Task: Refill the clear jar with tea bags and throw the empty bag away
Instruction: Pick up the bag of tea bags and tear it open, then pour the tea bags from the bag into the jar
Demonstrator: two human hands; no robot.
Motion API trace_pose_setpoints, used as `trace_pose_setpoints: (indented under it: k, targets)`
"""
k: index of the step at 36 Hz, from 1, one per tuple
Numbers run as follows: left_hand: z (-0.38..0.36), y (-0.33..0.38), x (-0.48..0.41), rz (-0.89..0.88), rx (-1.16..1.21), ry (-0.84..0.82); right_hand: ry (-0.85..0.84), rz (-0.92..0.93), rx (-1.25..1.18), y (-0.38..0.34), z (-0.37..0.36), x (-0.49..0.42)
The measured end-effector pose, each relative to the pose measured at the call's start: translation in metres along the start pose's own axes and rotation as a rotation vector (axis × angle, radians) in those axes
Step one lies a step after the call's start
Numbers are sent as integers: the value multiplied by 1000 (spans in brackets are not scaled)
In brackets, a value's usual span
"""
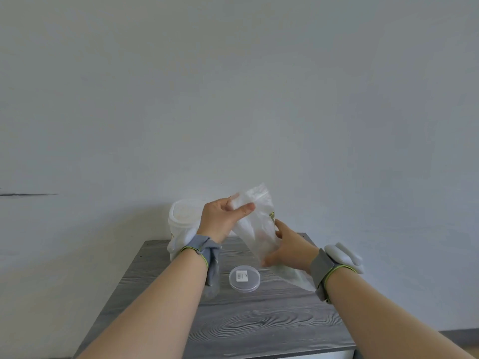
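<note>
Head view: clear zip bag (259, 229) tilted, gripped by both hands.

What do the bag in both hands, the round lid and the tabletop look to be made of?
Clear zip-top bag: thin, crinkled, see-through plastic film. Round clear lid: rigid transparent plastic, label showing on it. Grey tabletop: matte wood-grain pattern, probably laminate rather than solid wood.
</note>
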State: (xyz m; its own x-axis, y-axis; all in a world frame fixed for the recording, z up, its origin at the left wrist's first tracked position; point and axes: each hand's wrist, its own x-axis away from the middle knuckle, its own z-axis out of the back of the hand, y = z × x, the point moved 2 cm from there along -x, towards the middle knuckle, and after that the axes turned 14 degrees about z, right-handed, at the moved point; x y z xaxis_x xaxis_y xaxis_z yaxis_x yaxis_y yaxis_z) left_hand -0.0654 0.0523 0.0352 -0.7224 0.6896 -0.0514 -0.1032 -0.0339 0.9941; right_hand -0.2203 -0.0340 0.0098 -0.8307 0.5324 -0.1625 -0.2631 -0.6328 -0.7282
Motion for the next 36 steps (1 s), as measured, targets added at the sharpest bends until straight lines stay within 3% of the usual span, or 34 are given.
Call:
trace_pose_setpoints:
  k: [6, 14, 18, 23, 25, 31, 34, 36]
  targets:
    - [4, -3, -4, 15, 157, 39, 101, 35, 177, 8, -6, -10]
    - [10, 7, -6, -56, -354, 7, 96, 23, 274, 28, -10, -18]
    - [6, 17, -5, -185, -565, 109, 83, 11, 272, 29, -9, -19]
    - [-9, 25, -7, -237, -457, -15, 111, -43, 261, 34, -7, -19]
    - [-10, 25, -11, -250, -393, 11, 160, -88, 234, 38, -3, -17]
    - [-2, 21, -26, -233, -346, 165, 403, -321, 58, 55, 5, -13]
    - [1, 19, -31, -210, -319, 208, 512, -421, -375, 57, 5, -15]
    - [0, 19, -31, -216, -279, 234, 460, -465, -782, 52, -1, -14]
